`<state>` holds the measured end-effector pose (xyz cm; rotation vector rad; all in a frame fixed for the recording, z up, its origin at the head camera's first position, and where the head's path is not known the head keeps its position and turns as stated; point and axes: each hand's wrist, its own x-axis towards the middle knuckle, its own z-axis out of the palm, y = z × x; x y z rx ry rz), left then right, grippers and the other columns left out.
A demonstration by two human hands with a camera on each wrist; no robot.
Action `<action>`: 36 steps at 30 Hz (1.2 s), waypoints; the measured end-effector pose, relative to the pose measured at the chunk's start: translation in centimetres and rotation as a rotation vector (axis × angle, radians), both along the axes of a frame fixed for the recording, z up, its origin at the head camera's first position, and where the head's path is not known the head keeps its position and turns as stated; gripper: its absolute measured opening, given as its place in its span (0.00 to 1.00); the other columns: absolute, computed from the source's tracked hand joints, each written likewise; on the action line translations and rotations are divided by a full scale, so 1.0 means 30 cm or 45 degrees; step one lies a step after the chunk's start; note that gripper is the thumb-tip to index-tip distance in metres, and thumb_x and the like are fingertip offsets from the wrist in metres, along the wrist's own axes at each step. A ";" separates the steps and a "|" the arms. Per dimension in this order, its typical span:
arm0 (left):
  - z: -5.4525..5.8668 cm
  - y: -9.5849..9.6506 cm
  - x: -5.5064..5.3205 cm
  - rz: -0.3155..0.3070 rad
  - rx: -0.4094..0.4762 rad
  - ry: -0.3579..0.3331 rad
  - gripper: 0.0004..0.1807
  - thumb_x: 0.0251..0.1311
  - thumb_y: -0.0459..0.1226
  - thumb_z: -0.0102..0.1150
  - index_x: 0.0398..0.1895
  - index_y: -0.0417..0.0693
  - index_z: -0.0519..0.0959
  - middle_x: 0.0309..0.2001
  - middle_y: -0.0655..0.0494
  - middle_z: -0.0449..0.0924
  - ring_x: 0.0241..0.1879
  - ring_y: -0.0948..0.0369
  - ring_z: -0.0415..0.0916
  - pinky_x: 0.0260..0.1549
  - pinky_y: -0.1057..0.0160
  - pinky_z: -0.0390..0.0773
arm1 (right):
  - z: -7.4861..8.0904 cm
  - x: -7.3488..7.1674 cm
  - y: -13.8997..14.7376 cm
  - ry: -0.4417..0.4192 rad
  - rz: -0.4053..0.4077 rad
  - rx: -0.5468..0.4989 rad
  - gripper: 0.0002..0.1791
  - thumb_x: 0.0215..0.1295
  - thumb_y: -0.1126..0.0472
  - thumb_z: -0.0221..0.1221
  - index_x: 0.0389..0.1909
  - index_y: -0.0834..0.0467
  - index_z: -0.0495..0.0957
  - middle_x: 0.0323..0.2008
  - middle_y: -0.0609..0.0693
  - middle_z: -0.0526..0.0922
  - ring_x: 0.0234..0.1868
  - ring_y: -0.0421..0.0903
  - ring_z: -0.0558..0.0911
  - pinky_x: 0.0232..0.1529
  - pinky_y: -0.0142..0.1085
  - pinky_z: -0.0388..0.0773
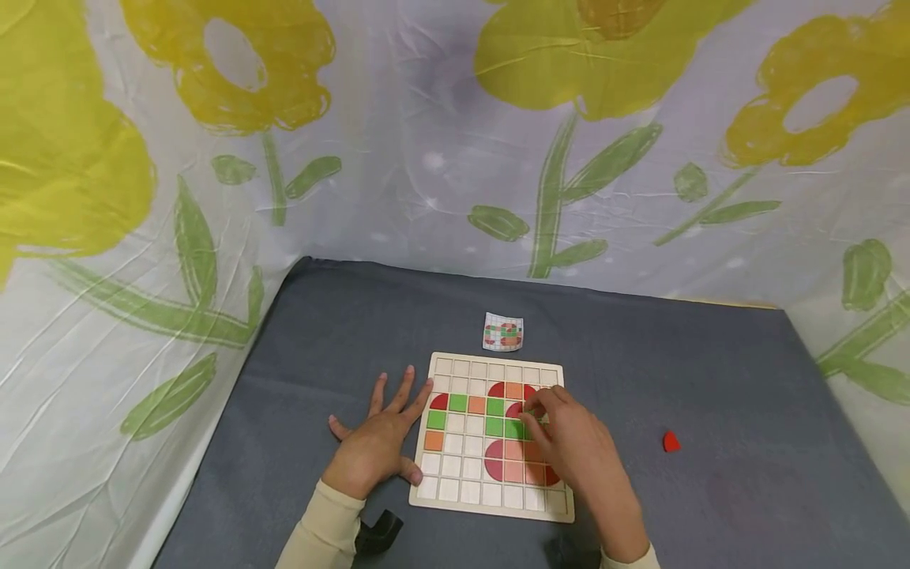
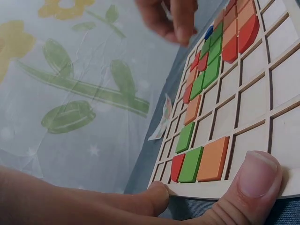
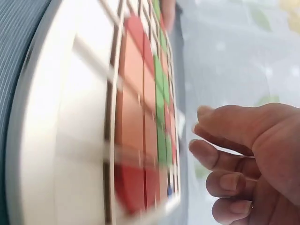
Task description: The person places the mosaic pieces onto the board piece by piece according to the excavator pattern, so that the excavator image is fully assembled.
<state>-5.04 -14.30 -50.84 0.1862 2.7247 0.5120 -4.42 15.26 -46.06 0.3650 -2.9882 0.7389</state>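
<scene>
A wooden grid board [image 1: 469,491] lies on the dark cloth, partly filled with red, green and orange tiles. My left hand [image 1: 377,452] has its fingers spread along the board's left edge; its thumb [image 2: 255,176] presses on the rim in the left wrist view. Above the board's right part hovers my right hand [image 1: 576,442], hiding several cells. In the right wrist view its fingers [image 3: 232,183] are loosely bent, thumb and forefinger slightly apart, with nothing between them. A blue piece [image 2: 209,32] sits among the tiles near the board's far side.
Behind the board lies a small printed card [image 1: 502,332] with a coloured grid pattern. One loose red piece [image 1: 671,442] rests on the cloth to the right. A flowered curtain [image 1: 398,158] hangs behind the table, and a black object [image 1: 380,532] shows beside my left wrist.
</scene>
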 end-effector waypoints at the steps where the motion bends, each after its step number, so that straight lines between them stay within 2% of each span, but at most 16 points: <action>1: -0.004 -0.001 -0.001 0.001 0.000 -0.004 0.85 0.19 0.54 0.90 0.86 0.80 0.43 0.87 0.67 0.28 0.85 0.45 0.22 0.46 0.04 0.30 | 0.002 0.005 0.024 -0.023 -0.030 0.001 0.06 0.68 0.57 0.72 0.41 0.50 0.84 0.36 0.42 0.80 0.30 0.38 0.76 0.27 0.36 0.74; 3: -0.015 -0.005 -0.004 0.005 0.007 -0.013 0.85 0.19 0.54 0.90 0.86 0.80 0.42 0.87 0.68 0.28 0.85 0.46 0.22 0.46 0.04 0.29 | 0.007 0.017 0.071 -0.072 -0.087 0.022 0.08 0.68 0.55 0.72 0.43 0.51 0.84 0.37 0.44 0.81 0.31 0.40 0.76 0.29 0.36 0.74; 6: -0.008 -0.007 -0.005 0.000 0.010 -0.019 0.85 0.19 0.54 0.90 0.86 0.79 0.43 0.87 0.66 0.28 0.85 0.44 0.23 0.46 0.04 0.30 | 0.011 0.043 0.140 -0.141 -0.156 0.048 0.10 0.69 0.53 0.72 0.44 0.52 0.84 0.39 0.45 0.83 0.32 0.42 0.77 0.31 0.38 0.76; 12: 0.017 -0.013 0.005 0.003 0.067 -0.026 0.83 0.20 0.52 0.90 0.86 0.77 0.45 0.87 0.66 0.29 0.85 0.44 0.23 0.45 0.04 0.28 | -0.004 0.103 0.251 -0.240 -0.215 0.137 0.15 0.68 0.49 0.72 0.46 0.54 0.85 0.42 0.47 0.84 0.38 0.45 0.81 0.40 0.49 0.84; 14: 0.041 -0.011 0.010 0.004 0.081 -0.033 0.83 0.21 0.51 0.90 0.87 0.75 0.46 0.87 0.65 0.30 0.85 0.43 0.23 0.45 0.04 0.28 | -0.014 0.123 0.276 -0.268 -0.230 0.146 0.16 0.67 0.48 0.72 0.46 0.54 0.85 0.41 0.47 0.84 0.39 0.45 0.82 0.42 0.51 0.84; 19: 0.132 0.008 0.022 0.011 0.082 -0.067 0.79 0.25 0.47 0.90 0.87 0.68 0.50 0.88 0.60 0.35 0.85 0.41 0.27 0.48 0.04 0.31 | -0.028 0.163 0.307 -0.289 -0.243 0.137 0.20 0.65 0.43 0.73 0.46 0.53 0.85 0.40 0.45 0.83 0.40 0.44 0.82 0.43 0.50 0.83; 21: 0.156 0.014 0.025 0.014 0.075 -0.074 0.79 0.25 0.47 0.90 0.87 0.65 0.52 0.88 0.58 0.37 0.85 0.40 0.28 0.48 0.04 0.33 | -0.031 0.177 0.308 -0.259 -0.240 0.139 0.21 0.64 0.42 0.73 0.46 0.53 0.85 0.40 0.45 0.82 0.40 0.44 0.82 0.42 0.50 0.83; 24: 0.173 0.016 0.031 0.014 0.059 -0.073 0.79 0.24 0.47 0.90 0.87 0.64 0.52 0.88 0.56 0.38 0.85 0.39 0.29 0.48 0.04 0.35 | -0.038 0.194 0.299 -0.172 -0.219 0.136 0.21 0.63 0.42 0.74 0.46 0.54 0.86 0.40 0.45 0.81 0.40 0.44 0.82 0.41 0.49 0.83; 29: 0.159 0.013 0.027 0.012 0.070 -0.077 0.78 0.25 0.46 0.90 0.87 0.65 0.52 0.88 0.57 0.37 0.85 0.40 0.29 0.48 0.04 0.34 | -0.050 0.203 0.271 -0.042 -0.163 0.107 0.17 0.60 0.50 0.78 0.44 0.53 0.86 0.41 0.46 0.81 0.39 0.43 0.82 0.39 0.47 0.83; 33: 0.149 0.015 0.025 0.012 0.082 -0.080 0.78 0.26 0.45 0.90 0.87 0.65 0.52 0.88 0.57 0.37 0.85 0.41 0.29 0.49 0.04 0.32 | -0.054 0.201 0.255 -0.058 -0.170 0.105 0.16 0.58 0.55 0.79 0.45 0.52 0.85 0.42 0.46 0.81 0.37 0.42 0.80 0.36 0.44 0.81; 36: 0.081 0.004 0.011 0.007 0.080 -0.056 0.81 0.22 0.48 0.91 0.87 0.72 0.49 0.87 0.62 0.33 0.85 0.43 0.25 0.47 0.05 0.28 | -0.053 0.199 0.245 -0.087 -0.194 0.114 0.15 0.59 0.57 0.78 0.45 0.52 0.85 0.42 0.47 0.81 0.35 0.42 0.80 0.35 0.45 0.81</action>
